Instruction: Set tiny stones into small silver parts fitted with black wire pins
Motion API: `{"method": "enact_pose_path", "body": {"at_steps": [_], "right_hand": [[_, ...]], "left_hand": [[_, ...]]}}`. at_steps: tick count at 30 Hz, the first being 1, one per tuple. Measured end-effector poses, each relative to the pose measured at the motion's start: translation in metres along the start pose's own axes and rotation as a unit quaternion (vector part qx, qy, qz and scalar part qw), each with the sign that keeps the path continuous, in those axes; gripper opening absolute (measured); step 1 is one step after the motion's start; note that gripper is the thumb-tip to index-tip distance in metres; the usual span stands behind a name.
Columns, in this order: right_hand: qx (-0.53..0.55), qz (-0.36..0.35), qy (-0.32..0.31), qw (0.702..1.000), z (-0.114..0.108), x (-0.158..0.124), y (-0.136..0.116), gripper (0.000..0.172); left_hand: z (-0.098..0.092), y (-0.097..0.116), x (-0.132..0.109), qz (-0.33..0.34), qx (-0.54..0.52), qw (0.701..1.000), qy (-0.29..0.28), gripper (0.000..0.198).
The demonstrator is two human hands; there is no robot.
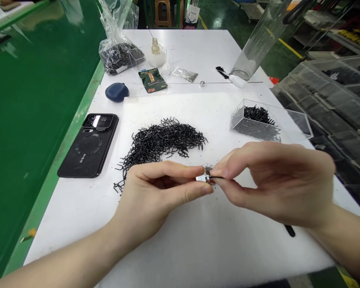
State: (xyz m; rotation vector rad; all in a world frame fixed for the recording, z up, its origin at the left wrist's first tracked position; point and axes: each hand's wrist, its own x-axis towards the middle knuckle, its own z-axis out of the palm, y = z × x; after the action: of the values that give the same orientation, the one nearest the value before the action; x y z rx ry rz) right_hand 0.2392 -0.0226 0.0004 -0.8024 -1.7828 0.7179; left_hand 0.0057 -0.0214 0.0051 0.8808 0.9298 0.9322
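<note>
Between thumb and forefinger, my left hand [156,192] pinches a small silvery metal block [201,178]. My right hand [273,184] pinches a thin black bent wire piece [216,177], whose left end meets the block; whether it sits inside the block I cannot tell. Both hands hover over the white work surface, fingertips nearly touching. Just beyond my left hand lies a loose heap of black bent wire pieces [165,140]. Tiny dark specks [209,170] are scattered behind the fingertips.
A black phone [88,146] lies at left, a dark blue case [117,92] behind it. At right stands a clear box [252,122] of black pieces. Farther back are a bag of black pieces [120,56], a green packet [153,80] and a clear tube [255,48].
</note>
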Motion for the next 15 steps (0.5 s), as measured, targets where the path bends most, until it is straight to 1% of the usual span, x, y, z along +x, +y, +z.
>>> {"method": "enact_pose_path", "body": {"at_steps": [4, 8, 15], "right_hand": [[0.006, 0.008, -0.008, 1.000, -0.0002, -0.0003, -0.0014, 0.040], [0.002, -0.012, -0.020, 1.000, -0.0011, 0.0013, 0.0011, 0.040], [0.010, -0.020, -0.017, 1.000, -0.0010, 0.0025, 0.0020, 0.040]], "left_hand": [[0.0001, 0.0001, 0.0005, 0.003, -0.015, 1.000, -0.007, 0.033], [0.0019, 0.0014, -0.0009, -0.008, -0.032, 0.999, -0.013, 0.034], [0.0046, 0.0032, -0.0016, -0.014, -0.046, 0.999, -0.013, 0.035]]}}
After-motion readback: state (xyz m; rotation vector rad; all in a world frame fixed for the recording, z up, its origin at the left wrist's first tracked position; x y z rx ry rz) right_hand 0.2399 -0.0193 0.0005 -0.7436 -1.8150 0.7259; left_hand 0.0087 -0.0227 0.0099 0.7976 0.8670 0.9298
